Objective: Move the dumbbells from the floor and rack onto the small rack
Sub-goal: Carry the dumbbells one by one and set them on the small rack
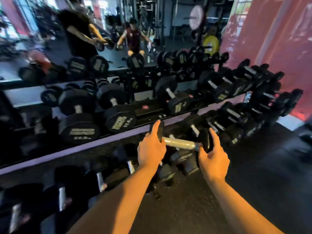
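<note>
A small dumbbell (180, 142) with a silver handle and thin black end plates hangs in the air in front of the rack, held level by both ends. My left hand (152, 147) grips its left plate and my right hand (212, 156) cups its right plate. Behind it runs a long two-tier rack (101, 141) with a purple front rail. Large black dumbbells (79, 119) sit on its upper shelf. Smaller dumbbells (99, 178) line the lower shelf under my arms. The picture is blurred.
More black dumbbells (236, 114) fill the rack's right end near a pink wall (278, 39). A mirror (118, 31) behind the rack reflects people and gym gear. Dark rubber floor (253, 166) spreads to the right.
</note>
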Demonstrator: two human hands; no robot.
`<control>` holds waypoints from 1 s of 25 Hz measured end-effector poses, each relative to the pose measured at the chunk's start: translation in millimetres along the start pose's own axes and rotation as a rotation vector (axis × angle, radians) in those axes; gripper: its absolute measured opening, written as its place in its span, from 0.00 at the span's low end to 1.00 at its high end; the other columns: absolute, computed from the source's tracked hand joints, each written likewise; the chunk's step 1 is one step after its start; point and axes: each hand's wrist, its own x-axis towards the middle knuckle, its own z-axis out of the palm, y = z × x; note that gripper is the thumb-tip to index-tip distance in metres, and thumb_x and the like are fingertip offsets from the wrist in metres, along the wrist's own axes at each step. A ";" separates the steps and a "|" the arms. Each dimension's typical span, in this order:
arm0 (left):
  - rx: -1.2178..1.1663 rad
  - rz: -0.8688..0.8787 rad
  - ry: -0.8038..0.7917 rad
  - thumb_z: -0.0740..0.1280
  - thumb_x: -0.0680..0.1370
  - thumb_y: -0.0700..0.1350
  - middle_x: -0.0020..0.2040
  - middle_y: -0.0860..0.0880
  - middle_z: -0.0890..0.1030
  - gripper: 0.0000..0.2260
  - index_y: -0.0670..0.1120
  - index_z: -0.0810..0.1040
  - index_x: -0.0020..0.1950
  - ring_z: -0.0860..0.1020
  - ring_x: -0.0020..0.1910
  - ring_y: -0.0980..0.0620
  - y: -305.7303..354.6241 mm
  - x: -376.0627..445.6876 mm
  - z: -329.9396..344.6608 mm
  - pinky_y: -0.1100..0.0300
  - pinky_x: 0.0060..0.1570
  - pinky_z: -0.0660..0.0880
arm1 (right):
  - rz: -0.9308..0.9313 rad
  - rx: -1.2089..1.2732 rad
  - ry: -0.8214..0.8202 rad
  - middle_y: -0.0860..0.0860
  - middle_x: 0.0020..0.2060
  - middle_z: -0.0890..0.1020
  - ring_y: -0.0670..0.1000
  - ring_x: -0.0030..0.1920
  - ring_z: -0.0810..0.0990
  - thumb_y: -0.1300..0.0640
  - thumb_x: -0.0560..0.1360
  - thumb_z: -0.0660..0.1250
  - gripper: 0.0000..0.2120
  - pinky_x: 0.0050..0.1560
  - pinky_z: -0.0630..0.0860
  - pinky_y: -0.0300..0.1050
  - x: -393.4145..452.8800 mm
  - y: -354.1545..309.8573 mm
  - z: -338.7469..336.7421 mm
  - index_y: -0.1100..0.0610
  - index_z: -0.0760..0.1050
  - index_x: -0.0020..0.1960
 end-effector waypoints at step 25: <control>0.121 -0.675 1.033 0.69 0.76 0.50 0.55 0.47 0.83 0.31 0.61 0.61 0.78 0.82 0.51 0.43 -402.5 121.5 -425.7 0.53 0.44 0.71 | -0.929 0.433 -0.623 0.53 0.65 0.80 0.60 0.61 0.80 0.50 0.77 0.69 0.31 0.57 0.78 0.57 -120.5 -531.2 488.5 0.43 0.63 0.77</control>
